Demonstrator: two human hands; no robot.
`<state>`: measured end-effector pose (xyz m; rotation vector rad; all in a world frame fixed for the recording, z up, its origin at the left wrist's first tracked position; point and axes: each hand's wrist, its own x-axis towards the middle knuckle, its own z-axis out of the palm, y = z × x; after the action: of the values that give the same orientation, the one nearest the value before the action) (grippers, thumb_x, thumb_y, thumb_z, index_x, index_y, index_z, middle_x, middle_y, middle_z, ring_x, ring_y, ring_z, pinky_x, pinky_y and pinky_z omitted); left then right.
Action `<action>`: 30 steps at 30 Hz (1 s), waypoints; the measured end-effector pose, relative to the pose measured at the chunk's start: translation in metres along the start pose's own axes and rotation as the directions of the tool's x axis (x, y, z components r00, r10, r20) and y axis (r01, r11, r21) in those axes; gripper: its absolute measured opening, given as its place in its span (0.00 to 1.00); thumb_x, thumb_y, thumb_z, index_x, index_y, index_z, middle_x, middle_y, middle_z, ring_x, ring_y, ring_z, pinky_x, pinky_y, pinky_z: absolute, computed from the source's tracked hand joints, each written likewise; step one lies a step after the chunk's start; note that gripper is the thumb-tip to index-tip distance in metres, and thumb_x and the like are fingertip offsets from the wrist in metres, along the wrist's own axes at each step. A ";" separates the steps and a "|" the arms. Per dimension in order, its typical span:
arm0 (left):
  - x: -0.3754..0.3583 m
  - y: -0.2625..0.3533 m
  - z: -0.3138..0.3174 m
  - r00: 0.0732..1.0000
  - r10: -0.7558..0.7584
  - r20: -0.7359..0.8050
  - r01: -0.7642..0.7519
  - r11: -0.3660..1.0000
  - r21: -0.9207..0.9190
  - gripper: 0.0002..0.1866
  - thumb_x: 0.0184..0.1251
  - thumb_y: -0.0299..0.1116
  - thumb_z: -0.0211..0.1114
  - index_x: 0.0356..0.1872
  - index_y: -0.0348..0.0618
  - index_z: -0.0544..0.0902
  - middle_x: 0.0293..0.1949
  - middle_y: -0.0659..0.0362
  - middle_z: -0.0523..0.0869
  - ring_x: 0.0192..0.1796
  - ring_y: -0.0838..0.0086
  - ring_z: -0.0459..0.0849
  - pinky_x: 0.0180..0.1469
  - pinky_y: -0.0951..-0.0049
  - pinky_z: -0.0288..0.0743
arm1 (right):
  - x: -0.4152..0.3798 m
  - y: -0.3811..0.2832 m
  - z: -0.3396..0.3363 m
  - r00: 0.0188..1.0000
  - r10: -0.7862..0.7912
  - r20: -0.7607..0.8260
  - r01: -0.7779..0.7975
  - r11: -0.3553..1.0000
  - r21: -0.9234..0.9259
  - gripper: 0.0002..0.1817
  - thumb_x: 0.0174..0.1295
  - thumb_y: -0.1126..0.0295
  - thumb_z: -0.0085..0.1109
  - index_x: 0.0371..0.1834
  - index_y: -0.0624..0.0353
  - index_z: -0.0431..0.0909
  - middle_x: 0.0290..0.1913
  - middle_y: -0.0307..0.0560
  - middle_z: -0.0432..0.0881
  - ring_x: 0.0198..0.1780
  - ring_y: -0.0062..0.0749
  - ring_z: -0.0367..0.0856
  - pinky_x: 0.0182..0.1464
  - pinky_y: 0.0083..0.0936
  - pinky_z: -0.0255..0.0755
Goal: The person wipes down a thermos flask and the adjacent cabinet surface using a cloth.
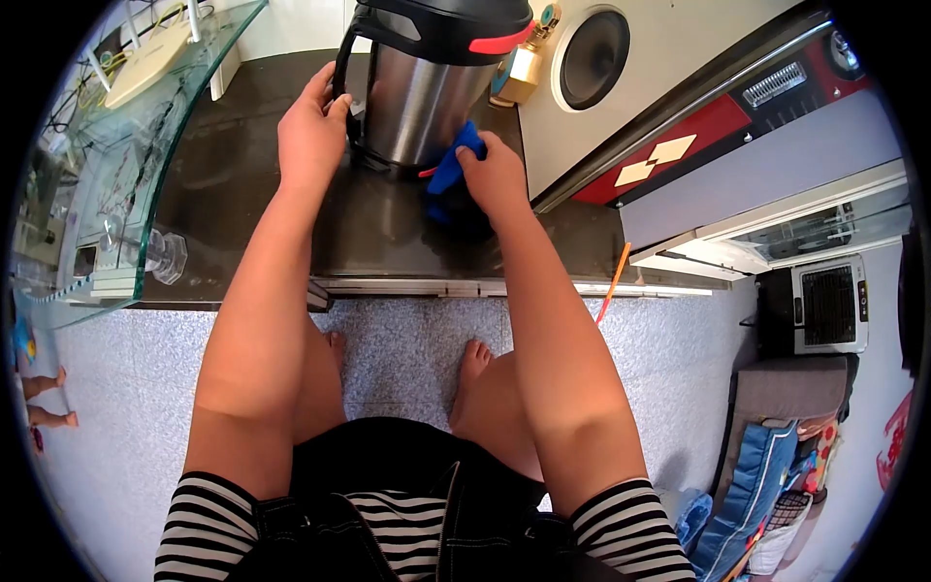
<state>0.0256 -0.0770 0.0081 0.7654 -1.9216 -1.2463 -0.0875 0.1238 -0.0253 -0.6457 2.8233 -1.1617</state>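
Observation:
A large brushed-steel thermos jug (419, 112) with a black lid and a red tab stands on the dark countertop (252, 194). My left hand (312, 131) is closed around the black handle (347, 73) on its left side; some fingertips are hidden behind it. In my right hand (493, 175) is a bunched blue cloth (451, 167), pinched against the lower right side of the jug. The glossy counter just below the cloth carries its dark blue reflection.
A gold-coloured ornament (519, 73) and a white panel with a round black speaker (595, 58) stand behind the jug. A glass shelf (145, 184) with a white router (147, 63) juts in from the left. An orange stick (615, 279) pokes past the counter's front edge.

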 end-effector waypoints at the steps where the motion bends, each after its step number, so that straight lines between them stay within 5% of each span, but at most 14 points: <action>1: 0.001 -0.002 0.000 1.000 0.008 0.000 -0.008 1.000 -0.008 0.25 0.72 0.29 0.66 0.69 0.52 0.78 0.50 0.52 0.91 0.48 0.69 0.90 0.54 0.71 0.80 | 0.002 -0.002 -0.006 1.000 -0.004 0.001 0.004 1.000 -0.002 0.22 0.66 0.59 0.66 0.59 0.58 0.80 0.44 0.57 0.87 0.49 0.48 0.86 0.56 0.36 0.76; 4: 0.001 -0.006 0.002 0.999 0.050 -0.008 -0.050 0.999 -0.012 0.25 0.72 0.28 0.65 0.70 0.52 0.78 0.53 0.51 0.90 0.52 0.66 0.90 0.56 0.69 0.80 | 0.000 -0.020 -0.026 0.986 -0.129 -0.109 0.140 0.985 0.101 0.22 0.67 0.60 0.64 0.59 0.61 0.78 0.48 0.63 0.87 0.52 0.56 0.85 0.57 0.43 0.76; 6: 0.002 -0.010 0.003 0.999 0.054 -0.005 -0.054 0.998 -0.009 0.26 0.72 0.28 0.64 0.70 0.52 0.77 0.53 0.50 0.90 0.54 0.63 0.89 0.57 0.66 0.80 | -0.007 -0.045 -0.041 0.933 -0.133 -0.333 0.288 0.830 0.477 0.21 0.69 0.63 0.64 0.61 0.62 0.78 0.46 0.56 0.87 0.49 0.43 0.86 0.56 0.36 0.77; 9: -0.002 -0.010 0.003 0.996 0.089 0.018 -0.090 0.994 0.067 0.28 0.72 0.29 0.63 0.72 0.53 0.73 0.52 0.47 0.89 0.55 0.55 0.88 0.58 0.61 0.79 | -0.018 -0.066 -0.049 0.892 -0.154 -0.425 0.383 0.755 0.532 0.19 0.71 0.65 0.62 0.60 0.63 0.78 0.45 0.50 0.86 0.48 0.33 0.84 0.55 0.32 0.76; 12: -0.012 0.002 0.003 0.993 0.112 0.048 -0.119 0.973 0.197 0.30 0.72 0.29 0.61 0.75 0.54 0.68 0.51 0.43 0.88 0.55 0.48 0.86 0.58 0.55 0.78 | -0.016 -0.065 -0.035 0.930 -0.084 -0.358 0.289 0.768 0.572 0.19 0.70 0.65 0.63 0.60 0.63 0.78 0.45 0.50 0.87 0.48 0.33 0.84 0.55 0.33 0.76; 17: -0.013 0.004 0.004 0.994 0.099 0.055 -0.110 0.952 0.286 0.33 0.71 0.29 0.60 0.76 0.54 0.63 0.49 0.40 0.87 0.53 0.43 0.85 0.57 0.50 0.78 | -0.003 -0.034 -0.017 0.983 0.034 -0.183 0.055 0.886 0.460 0.19 0.70 0.63 0.62 0.58 0.63 0.80 0.45 0.46 0.87 0.48 0.29 0.82 0.55 0.31 0.74; 19: -0.013 0.004 0.005 0.991 0.132 0.039 -0.137 0.942 0.307 0.33 0.71 0.29 0.60 0.76 0.53 0.63 0.48 0.40 0.88 0.52 0.42 0.85 0.57 0.50 0.78 | 0.000 -0.018 -0.007 0.989 0.007 -0.148 0.020 0.983 0.184 0.21 0.67 0.61 0.63 0.57 0.63 0.80 0.47 0.64 0.87 0.51 0.58 0.85 0.56 0.42 0.77; 20: -0.014 0.006 0.005 0.990 0.133 0.037 -0.138 0.943 0.303 0.33 0.71 0.29 0.60 0.76 0.53 0.63 0.48 0.40 0.88 0.52 0.42 0.85 0.57 0.50 0.78 | -0.001 -0.011 -0.005 0.989 0.004 -0.151 0.024 0.983 0.181 0.21 0.67 0.61 0.63 0.57 0.63 0.80 0.47 0.64 0.87 0.51 0.58 0.85 0.56 0.42 0.77; 22: -0.015 0.010 0.003 0.995 0.081 0.054 -0.093 0.953 0.287 0.33 0.71 0.27 0.61 0.76 0.52 0.64 0.58 0.40 0.84 0.60 0.46 0.84 0.60 0.55 0.77 | -0.008 -0.007 -0.004 0.999 -0.051 0.019 0.053 0.989 -0.141 0.22 0.65 0.58 0.64 0.55 0.63 0.81 0.49 0.67 0.85 0.52 0.63 0.83 0.56 0.47 0.76; 24: -0.016 0.010 0.003 0.995 0.082 0.053 -0.094 0.954 0.285 0.33 0.71 0.27 0.62 0.76 0.52 0.64 0.58 0.40 0.84 0.59 0.46 0.84 0.60 0.55 0.77 | -0.008 -0.009 -0.013 0.996 -0.074 0.043 0.080 0.983 -0.162 0.22 0.65 0.58 0.64 0.55 0.63 0.81 0.47 0.67 0.86 0.52 0.63 0.83 0.56 0.49 0.76; 27: -0.019 0.014 0.002 0.995 0.077 0.058 -0.091 0.955 0.283 0.33 0.71 0.28 0.62 0.76 0.52 0.64 0.57 0.40 0.85 0.58 0.45 0.84 0.59 0.54 0.78 | -0.012 -0.021 -0.032 0.993 -0.105 0.051 0.111 0.982 -0.155 0.24 0.66 0.57 0.65 0.59 0.61 0.80 0.48 0.63 0.87 0.52 0.55 0.85 0.57 0.38 0.77; 29: -0.019 0.015 0.003 0.996 0.069 0.063 -0.085 0.952 0.295 0.35 0.71 0.29 0.63 0.77 0.53 0.61 0.56 0.40 0.85 0.57 0.43 0.84 0.58 0.53 0.77 | -0.013 -0.027 -0.035 0.916 -0.267 -0.300 0.302 0.950 0.076 0.23 0.68 0.60 0.65 0.60 0.63 0.79 0.47 0.58 0.87 0.49 0.45 0.87 0.56 0.34 0.77; 30: -0.020 0.015 0.004 0.996 0.070 0.062 -0.085 0.952 0.294 0.35 0.71 0.29 0.63 0.77 0.53 0.61 0.56 0.40 0.85 0.57 0.43 0.84 0.58 0.53 0.77 | -0.014 -0.034 -0.038 0.915 -0.268 -0.300 0.303 0.950 0.075 0.23 0.68 0.60 0.65 0.60 0.63 0.79 0.47 0.58 0.87 0.49 0.45 0.87 0.56 0.34 0.77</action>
<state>0.0322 -0.0541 0.0166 0.8050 -2.1892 -0.9492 -0.0690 0.1330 0.0234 -0.9840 2.9263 -1.5795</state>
